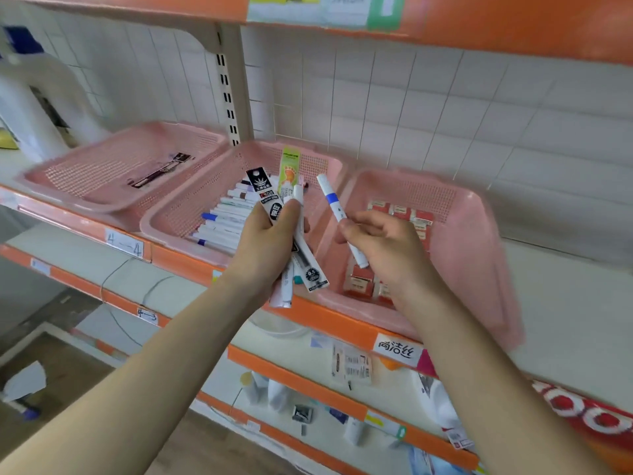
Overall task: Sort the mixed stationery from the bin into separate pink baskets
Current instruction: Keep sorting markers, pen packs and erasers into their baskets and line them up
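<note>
Both grips are clamped on stationery at centre frame: the left hand (270, 234) closes round a fanned bundle of refill packs and pens (266, 195), while the right hand (380, 248) pinches a single blue-banded white pen (330, 197) along its lower half, its top tilted toward the upper left. Beneath them an orange-edged shelf (342, 323) carries three pink baskets side by side. The right basket (472, 241) holds small red-and-white packs (400, 214). The middle basket (191, 214), just behind the left hand, holds a row of white pens (222, 221). The left basket (85, 166), at upper left, holds one dark pack (161, 171). Judged from how things lie, the blue-banded white pen belongs with its like in the middle basket. Done well, that means carrying it across above the bundle, lowering it past the rim and laying it alongside the row, with the left hand's hold on the bundle firm so nothing slips out.
</note>
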A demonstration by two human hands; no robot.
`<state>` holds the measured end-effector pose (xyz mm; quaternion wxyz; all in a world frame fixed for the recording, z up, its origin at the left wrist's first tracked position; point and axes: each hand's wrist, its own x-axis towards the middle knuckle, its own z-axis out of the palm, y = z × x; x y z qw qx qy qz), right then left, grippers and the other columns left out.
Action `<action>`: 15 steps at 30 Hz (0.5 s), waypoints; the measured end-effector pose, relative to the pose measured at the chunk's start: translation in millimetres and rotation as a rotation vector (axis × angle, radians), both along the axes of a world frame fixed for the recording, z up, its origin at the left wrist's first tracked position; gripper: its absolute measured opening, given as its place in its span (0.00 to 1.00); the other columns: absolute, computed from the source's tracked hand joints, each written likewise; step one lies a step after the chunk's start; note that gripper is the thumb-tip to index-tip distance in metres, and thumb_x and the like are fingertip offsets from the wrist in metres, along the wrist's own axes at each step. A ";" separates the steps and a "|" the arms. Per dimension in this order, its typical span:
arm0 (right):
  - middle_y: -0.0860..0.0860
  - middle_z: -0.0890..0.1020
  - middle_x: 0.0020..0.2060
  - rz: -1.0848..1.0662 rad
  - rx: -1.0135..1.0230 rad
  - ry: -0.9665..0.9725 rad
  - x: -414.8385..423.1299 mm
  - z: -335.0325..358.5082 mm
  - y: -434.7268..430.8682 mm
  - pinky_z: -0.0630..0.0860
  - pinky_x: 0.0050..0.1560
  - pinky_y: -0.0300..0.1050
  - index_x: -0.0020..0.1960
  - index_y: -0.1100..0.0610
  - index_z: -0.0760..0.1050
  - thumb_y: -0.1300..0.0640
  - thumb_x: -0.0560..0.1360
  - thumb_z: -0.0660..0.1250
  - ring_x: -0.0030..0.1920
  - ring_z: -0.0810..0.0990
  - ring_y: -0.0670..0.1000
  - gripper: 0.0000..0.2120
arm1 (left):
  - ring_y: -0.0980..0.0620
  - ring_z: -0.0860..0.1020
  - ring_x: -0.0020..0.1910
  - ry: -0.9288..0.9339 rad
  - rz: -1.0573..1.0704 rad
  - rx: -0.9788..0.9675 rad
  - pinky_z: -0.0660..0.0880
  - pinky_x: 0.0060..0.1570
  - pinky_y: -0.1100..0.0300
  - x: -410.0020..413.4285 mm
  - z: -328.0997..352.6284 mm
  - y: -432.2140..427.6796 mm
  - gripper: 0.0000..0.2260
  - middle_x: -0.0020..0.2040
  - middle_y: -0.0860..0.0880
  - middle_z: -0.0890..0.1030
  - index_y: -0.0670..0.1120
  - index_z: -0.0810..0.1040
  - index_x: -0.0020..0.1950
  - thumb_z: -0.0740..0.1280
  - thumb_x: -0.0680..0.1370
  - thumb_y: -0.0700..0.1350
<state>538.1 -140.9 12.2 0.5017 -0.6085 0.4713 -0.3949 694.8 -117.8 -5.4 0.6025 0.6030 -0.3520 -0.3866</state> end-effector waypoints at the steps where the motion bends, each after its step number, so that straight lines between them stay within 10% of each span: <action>1: 0.44 0.85 0.37 -0.019 0.002 -0.006 13.1 -0.7 -1.9 0.72 0.34 0.30 0.51 0.49 0.80 0.54 0.78 0.68 0.36 0.79 0.34 0.04 | 0.48 0.77 0.35 -0.003 -0.013 -0.002 0.77 0.37 0.51 14.2 -0.6 -3.2 0.13 0.39 0.45 0.78 0.41 0.73 0.51 0.64 0.82 0.52; 15: 0.48 0.85 0.38 -0.243 0.008 0.009 220.2 5.4 0.3 0.71 0.41 0.40 0.39 0.49 0.82 0.63 0.74 0.69 0.37 0.77 0.45 0.10 | 0.50 0.81 0.36 -0.031 -0.248 -0.041 0.80 0.39 0.53 232.8 3.7 -24.1 0.10 0.35 0.51 0.80 0.43 0.75 0.51 0.63 0.82 0.50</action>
